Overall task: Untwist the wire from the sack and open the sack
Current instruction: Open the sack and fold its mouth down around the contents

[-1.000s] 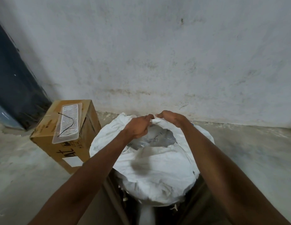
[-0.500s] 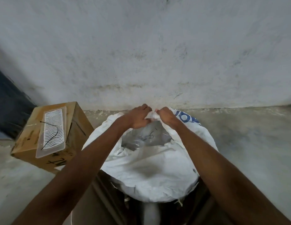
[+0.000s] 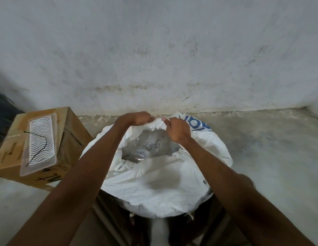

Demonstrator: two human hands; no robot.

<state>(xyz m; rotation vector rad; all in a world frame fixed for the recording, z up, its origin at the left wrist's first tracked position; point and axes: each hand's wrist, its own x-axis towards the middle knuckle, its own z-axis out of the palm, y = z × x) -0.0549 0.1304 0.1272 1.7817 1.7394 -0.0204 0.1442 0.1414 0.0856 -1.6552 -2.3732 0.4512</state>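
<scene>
sack [image 3: 163, 181] is stood on the floor directly ahead, mouth already parted, clear liner seen inside | far rim is pinched by left hand [image 3: 137, 118] and right hand [image 3: 177, 129], both closed on the cloth, nearly touching | wire [image 3: 38, 148] is laid on the box [image 3: 73, 128] to the left | rim judged to be drawn apart sideways next

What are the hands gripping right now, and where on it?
Both hands, left and right, grip the white sack at the far edge of its open mouth, side by side.
</scene>
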